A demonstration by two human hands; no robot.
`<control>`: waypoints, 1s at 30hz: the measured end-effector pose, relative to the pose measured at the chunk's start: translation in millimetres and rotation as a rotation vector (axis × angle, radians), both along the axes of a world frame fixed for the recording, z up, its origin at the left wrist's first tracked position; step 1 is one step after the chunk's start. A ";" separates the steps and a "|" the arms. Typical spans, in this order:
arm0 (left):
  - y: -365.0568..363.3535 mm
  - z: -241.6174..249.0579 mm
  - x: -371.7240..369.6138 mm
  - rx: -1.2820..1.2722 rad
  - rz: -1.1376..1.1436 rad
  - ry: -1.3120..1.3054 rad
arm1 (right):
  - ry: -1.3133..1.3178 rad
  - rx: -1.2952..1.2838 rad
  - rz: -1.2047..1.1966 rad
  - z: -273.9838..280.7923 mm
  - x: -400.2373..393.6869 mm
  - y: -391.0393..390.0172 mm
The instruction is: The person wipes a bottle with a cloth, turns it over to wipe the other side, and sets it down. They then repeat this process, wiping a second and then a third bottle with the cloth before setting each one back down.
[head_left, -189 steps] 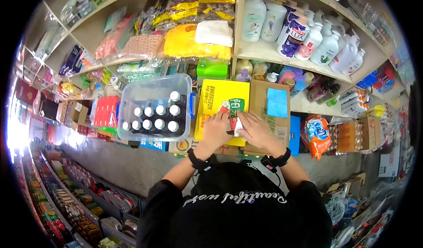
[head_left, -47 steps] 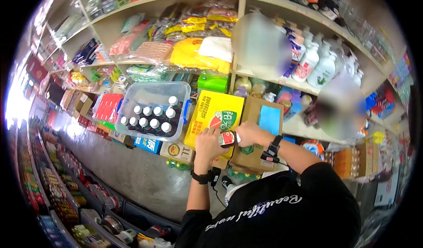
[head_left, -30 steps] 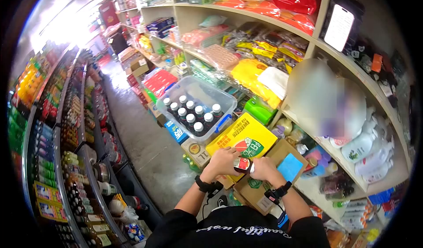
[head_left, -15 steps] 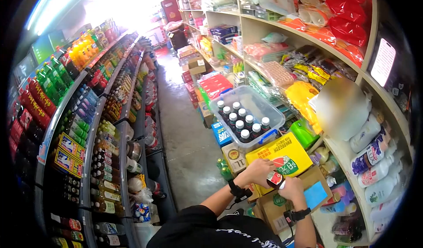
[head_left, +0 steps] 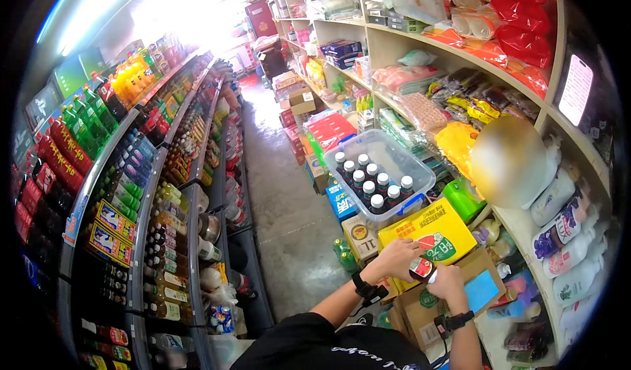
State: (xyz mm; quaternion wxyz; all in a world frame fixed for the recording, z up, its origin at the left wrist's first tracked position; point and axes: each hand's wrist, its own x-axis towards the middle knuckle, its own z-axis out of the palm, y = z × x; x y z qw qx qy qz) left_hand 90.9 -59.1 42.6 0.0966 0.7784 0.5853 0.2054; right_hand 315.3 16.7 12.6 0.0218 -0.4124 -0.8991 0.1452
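1. Drink bottles (head_left: 98, 113) – shelved in rows along the left, probably so that each kind shows from the aisle.
2. Clear tub (head_left: 430, 174) – holds upright white-capped bottles (head_left: 376, 202), grouped toward its near side; the walls presumably guard against toppling.
3. Left hand (head_left: 398, 259) – closed around the body of the held bottle, seemingly as its main support.
4. Red-labelled bottle (head_left: 421, 269) – located between the two hands, tilted, above the near part of the yellow box (head_left: 453, 228); whether it touches the box cannot be told.
5. Right hand (head_left: 449, 283) – fingers curled over the white cap end, apparently steadying the top; the exact finger contact is hidden.
6. Cardboard box (head_left: 420, 316) – beside the yellow one, below the right hand; a blue sheet (head_left: 482, 290) lies flat on it.
7. Pump bottles (head_left: 566, 232) – lined up on the right-hand shelf, likely for easy picking.
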 end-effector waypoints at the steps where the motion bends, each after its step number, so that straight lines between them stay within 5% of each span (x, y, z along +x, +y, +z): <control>1: -0.8 -1.1 0.3 -0.001 0.005 0.004 | -0.009 0.004 0.000 1.5 -0.1 -0.3; 30: -5.3 -9.3 2.4 0.107 0.021 -0.023 | 0.057 0.080 0.007 -7.8 1.8 -4.8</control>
